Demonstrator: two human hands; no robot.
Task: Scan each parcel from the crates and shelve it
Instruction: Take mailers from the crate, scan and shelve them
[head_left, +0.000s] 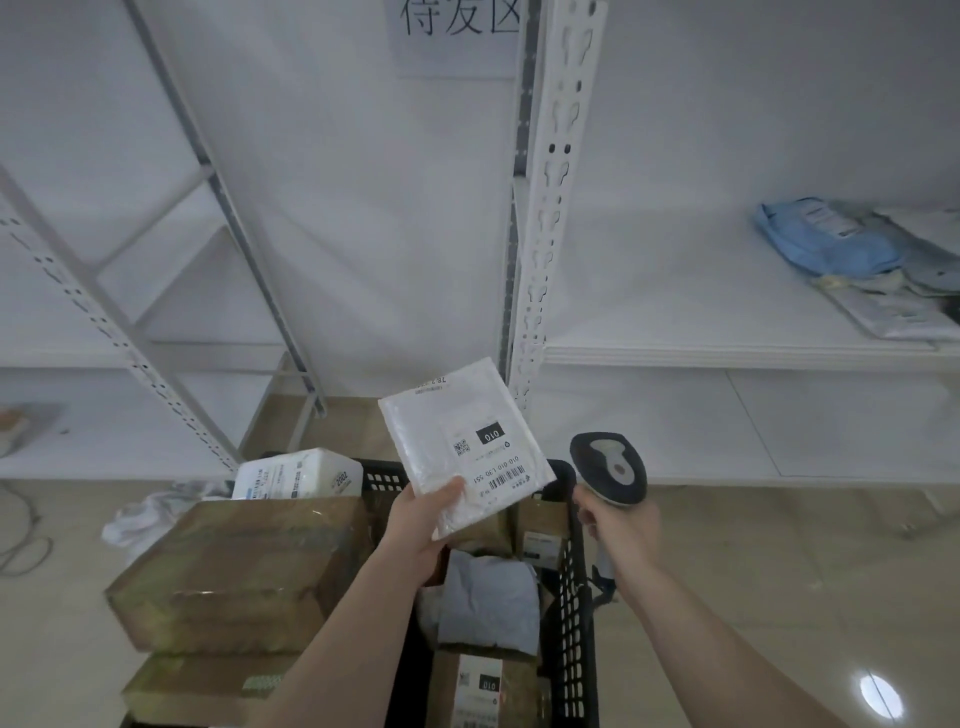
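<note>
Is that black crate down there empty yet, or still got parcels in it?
Still holding parcels. Inside the black crate lie a grey bag and a brown labelled box.

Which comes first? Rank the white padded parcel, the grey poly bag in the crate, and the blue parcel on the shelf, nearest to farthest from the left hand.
1. White padded parcel: gripped in the left hand, above the black crate.
2. Grey poly bag: in the crate, just below the hand.
3. Blue parcel: far right, on the shelf.
</note>
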